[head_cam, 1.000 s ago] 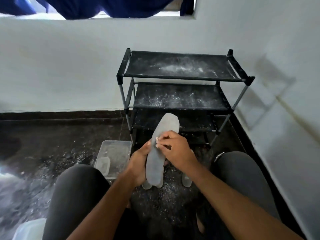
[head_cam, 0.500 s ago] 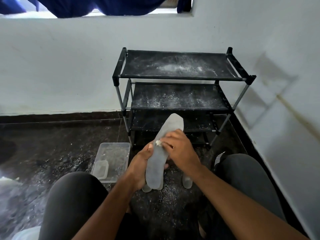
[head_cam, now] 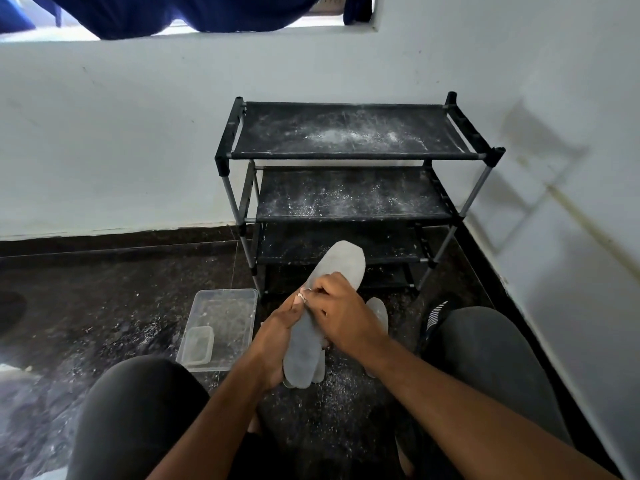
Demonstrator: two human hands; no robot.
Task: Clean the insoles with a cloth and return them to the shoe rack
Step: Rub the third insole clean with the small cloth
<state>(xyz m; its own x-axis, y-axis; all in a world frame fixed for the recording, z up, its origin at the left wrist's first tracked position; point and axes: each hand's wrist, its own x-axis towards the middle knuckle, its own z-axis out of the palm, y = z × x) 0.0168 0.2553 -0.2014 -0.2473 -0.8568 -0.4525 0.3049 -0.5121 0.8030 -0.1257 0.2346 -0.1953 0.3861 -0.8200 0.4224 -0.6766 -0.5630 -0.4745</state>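
Observation:
A grey insole stands tilted between my knees, toe end pointing up toward the rack. My left hand grips its lower half from the left side. My right hand lies across its middle, fingers curled and pinching a small white scrap of cloth against the surface. More grey insoles lie on the floor beneath, mostly hidden by my hands. The black shoe rack stands ahead against the wall, its shelves bare and dusted with white powder.
A clear plastic tub with a smaller container inside sits on the floor left of my hands. White powder speckles the dark floor. A black shoe shows by my right knee. White walls close in behind and to the right.
My right hand has slid a little along the insole with the cloth, and the insole's toe end has tipped slightly to the right. The left hand keeps its hold.

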